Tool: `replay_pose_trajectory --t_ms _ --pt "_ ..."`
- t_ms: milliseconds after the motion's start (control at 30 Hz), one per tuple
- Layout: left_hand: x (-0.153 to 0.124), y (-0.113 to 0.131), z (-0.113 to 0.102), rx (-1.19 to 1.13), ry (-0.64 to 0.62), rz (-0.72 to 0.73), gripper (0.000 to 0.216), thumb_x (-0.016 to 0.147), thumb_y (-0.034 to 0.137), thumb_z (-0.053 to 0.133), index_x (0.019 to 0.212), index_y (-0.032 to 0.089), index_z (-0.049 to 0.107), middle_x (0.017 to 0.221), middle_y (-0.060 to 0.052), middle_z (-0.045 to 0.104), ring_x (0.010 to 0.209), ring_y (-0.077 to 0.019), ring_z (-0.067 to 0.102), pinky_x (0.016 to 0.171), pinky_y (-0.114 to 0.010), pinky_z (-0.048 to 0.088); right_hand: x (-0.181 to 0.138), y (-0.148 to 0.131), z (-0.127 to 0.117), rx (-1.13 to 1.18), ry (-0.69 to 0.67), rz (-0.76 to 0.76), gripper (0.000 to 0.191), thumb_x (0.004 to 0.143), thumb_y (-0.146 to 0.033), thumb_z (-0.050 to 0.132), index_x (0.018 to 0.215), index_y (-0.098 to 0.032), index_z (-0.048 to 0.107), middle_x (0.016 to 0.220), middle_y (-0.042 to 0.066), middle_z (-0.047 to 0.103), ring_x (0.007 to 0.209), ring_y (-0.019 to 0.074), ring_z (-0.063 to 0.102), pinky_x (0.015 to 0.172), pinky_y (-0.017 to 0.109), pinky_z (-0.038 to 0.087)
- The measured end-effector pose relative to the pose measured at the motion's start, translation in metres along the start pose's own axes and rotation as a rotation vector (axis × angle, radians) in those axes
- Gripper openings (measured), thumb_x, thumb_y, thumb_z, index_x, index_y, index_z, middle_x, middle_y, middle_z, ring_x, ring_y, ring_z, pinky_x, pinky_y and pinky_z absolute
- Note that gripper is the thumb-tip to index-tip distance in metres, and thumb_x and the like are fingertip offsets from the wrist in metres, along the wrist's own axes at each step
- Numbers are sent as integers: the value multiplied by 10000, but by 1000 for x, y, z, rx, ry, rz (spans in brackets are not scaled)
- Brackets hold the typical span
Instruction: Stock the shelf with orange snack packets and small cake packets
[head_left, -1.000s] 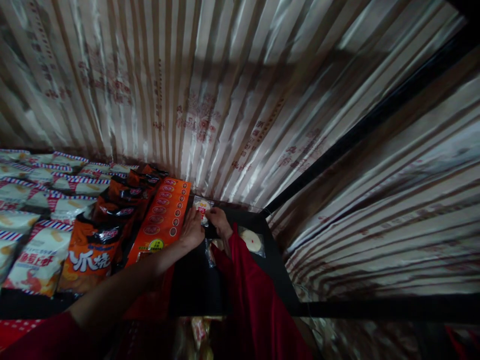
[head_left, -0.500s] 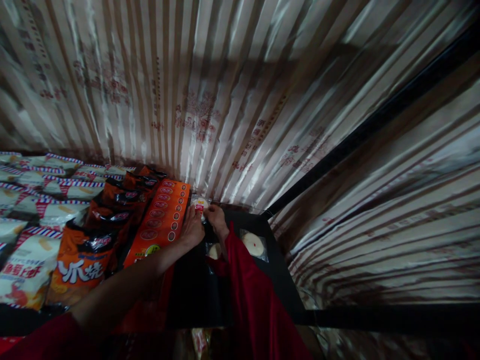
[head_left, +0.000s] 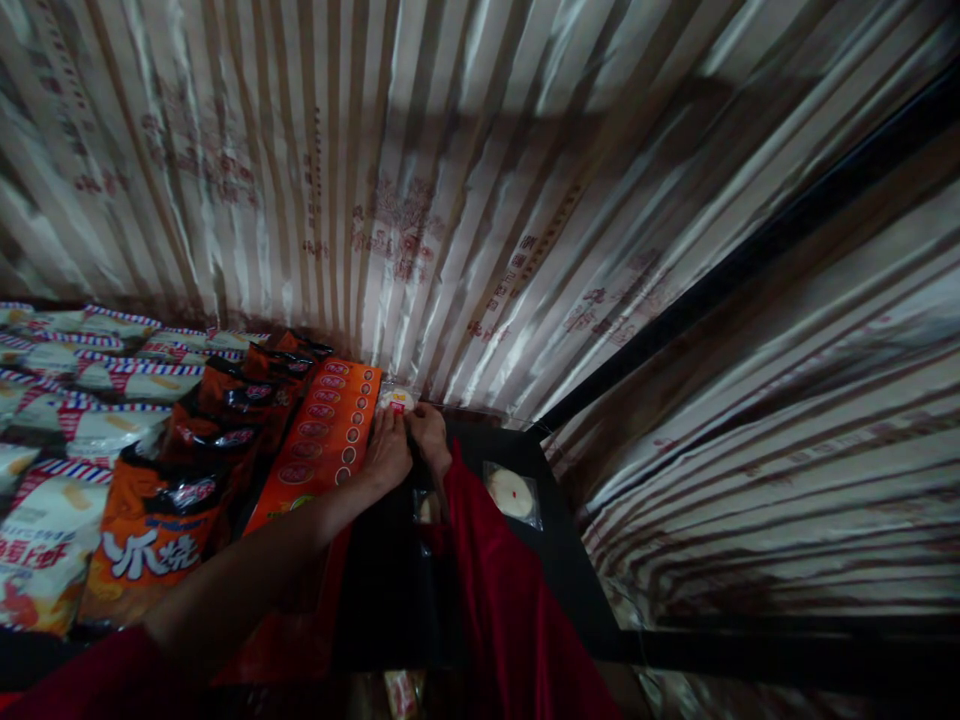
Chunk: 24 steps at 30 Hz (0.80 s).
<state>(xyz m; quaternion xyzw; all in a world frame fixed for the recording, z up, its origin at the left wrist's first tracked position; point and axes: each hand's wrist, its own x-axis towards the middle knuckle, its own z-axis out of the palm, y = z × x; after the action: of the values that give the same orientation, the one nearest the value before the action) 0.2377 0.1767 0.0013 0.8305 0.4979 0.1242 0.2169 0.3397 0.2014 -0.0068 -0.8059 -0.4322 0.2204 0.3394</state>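
At the back of the black shelf, a round white flatbread-like piece in clear wrap with a red and yellow label [head_left: 396,397] lies beside an orange box. My left hand [head_left: 388,452] is at its near edge, fingers forward and close together, gripping the wrap. From the right, the curled fingers of my right hand [head_left: 430,436] pinch the same packet's edge. Another wrapped round white piece [head_left: 513,493] lies flat to the right. Partly hidden by my right sleeve is a further wrapped round piece [head_left: 428,508].
The long orange box [head_left: 330,415] borders the packet on the left. Farther left stand orange snack bags [head_left: 154,535] and rows of white snack bags [head_left: 56,540]. A striped, pleated sheet [head_left: 405,200] hangs behind, and a black post [head_left: 675,300] slants up at the right.
Both hands stay at the labelled packet. The right hand has shifted slightly toward the back and left, and the label is now more covered by my left fingers.
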Motion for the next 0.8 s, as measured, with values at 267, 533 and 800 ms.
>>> replay_pose_trajectory --t_ms 267,533,800 --pt "2 -1 -1 17 -26 -20 609 773 59 371 1371 -42 309 1484 -227 254 1404 -274 138 1157 -397 168 0 -1 0 -38 2 9 179 789 -217 585 916 -164 700 900 53 723 789 146 652 697 214 467" --pt "4 -1 -1 28 -6 -23 607 772 100 399 1356 -48 329 1479 -230 269 1402 -278 158 1159 -396 162 5 1 6 -6 73 32 238 766 -212 620 987 -130 648 937 96 711 855 167 657 747 235 480" --pt "6 -3 1 38 3 -14 613 771 127 401 1359 -32 336 1474 -218 294 1400 -271 178 1160 -391 157 6 6 12 71 119 14 251 756 -185 612 1003 -158 576 921 60 700 807 128 655 721 206 492"
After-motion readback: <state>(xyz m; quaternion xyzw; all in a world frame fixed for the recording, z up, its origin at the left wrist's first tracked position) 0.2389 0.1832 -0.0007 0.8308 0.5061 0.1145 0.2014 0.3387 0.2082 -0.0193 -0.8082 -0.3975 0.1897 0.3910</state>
